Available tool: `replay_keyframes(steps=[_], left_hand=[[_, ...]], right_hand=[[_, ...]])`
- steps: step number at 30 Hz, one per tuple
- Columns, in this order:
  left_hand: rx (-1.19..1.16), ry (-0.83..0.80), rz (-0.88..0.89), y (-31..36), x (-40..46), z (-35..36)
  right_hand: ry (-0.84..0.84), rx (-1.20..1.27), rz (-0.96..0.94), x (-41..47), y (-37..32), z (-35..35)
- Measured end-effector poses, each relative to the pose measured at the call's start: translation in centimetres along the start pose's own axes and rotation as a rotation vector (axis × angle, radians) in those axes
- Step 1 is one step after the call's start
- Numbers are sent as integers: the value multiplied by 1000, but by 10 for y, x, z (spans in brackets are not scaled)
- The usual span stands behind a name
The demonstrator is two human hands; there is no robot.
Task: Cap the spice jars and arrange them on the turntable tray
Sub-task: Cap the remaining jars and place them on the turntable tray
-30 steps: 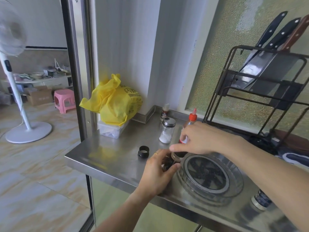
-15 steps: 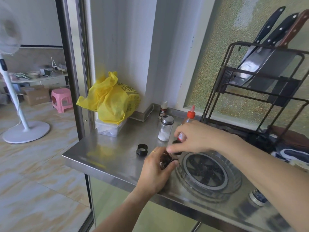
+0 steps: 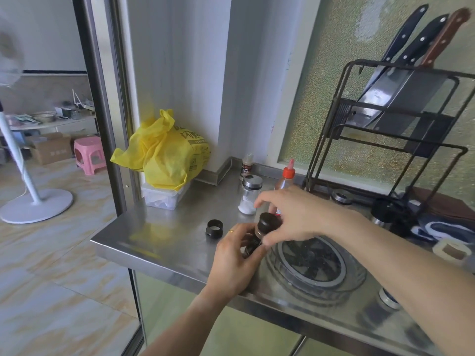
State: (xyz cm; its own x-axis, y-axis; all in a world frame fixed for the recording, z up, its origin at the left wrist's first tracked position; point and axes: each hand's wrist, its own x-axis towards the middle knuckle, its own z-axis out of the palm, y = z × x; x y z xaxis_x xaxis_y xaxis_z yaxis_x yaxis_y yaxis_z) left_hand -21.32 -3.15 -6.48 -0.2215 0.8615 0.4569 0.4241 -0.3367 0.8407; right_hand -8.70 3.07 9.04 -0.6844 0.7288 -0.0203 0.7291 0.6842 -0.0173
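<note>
Dark spice jar (image 3: 257, 236), brown-tinted glass, tilted with its top leaning away from me, held just above the steel counter (image 3: 159, 235) near the front edge, right beside the left rim of the turntable tray (image 3: 356, 281). A rounded black cap (image 3: 267, 220) sits on its top; I cannot tell if it is fully seated. My left hand (image 3: 235, 265) wraps the jar's lower body from the near side, fingers curled tight around it, a gold ring on one finger; forearm comes up from the bottom of the view. My right hand (image 3: 298, 217) reaches in from the right over the tray, thumb and fingers pinched on the cap, index finger lifted and extended toward the back; wrist fairly level, forearm crossing above the tray. The tray is clear plastic, round, with a dark spoked hub, and carries no jars. A loose black ring cap (image 3: 214, 227) lies on the counter left of the hands, apart from them. Behind the hands stands a clear shaker (image 3: 248, 195) with white powder and a metal lid, a red-nozzled squeeze bottle (image 3: 286, 177) just beside it, and a small bottle (image 3: 247, 167) at the back edge. A yellow bag (image 3: 164, 150) rests on a clear box (image 3: 164, 197) at the back-left corner. A knife rack (image 3: 401, 104) stands along the back right.
</note>
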Motion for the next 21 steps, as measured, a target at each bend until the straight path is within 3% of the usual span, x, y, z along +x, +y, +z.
replay_keyframes(steps=[6,8,14,21], left_hand=[[29,135,23,-2,-1,-1],[42,153,26,-1,-1,0],[78,-8,-7,3,-1,1],[97,17,-53,1,0,5]], right_hand=[[202,104,39,-3,-9,14],[195,113,64,-7,-12,14],[197,183,203,-42,18,-35],[213,63,450,-109,84,-55]])
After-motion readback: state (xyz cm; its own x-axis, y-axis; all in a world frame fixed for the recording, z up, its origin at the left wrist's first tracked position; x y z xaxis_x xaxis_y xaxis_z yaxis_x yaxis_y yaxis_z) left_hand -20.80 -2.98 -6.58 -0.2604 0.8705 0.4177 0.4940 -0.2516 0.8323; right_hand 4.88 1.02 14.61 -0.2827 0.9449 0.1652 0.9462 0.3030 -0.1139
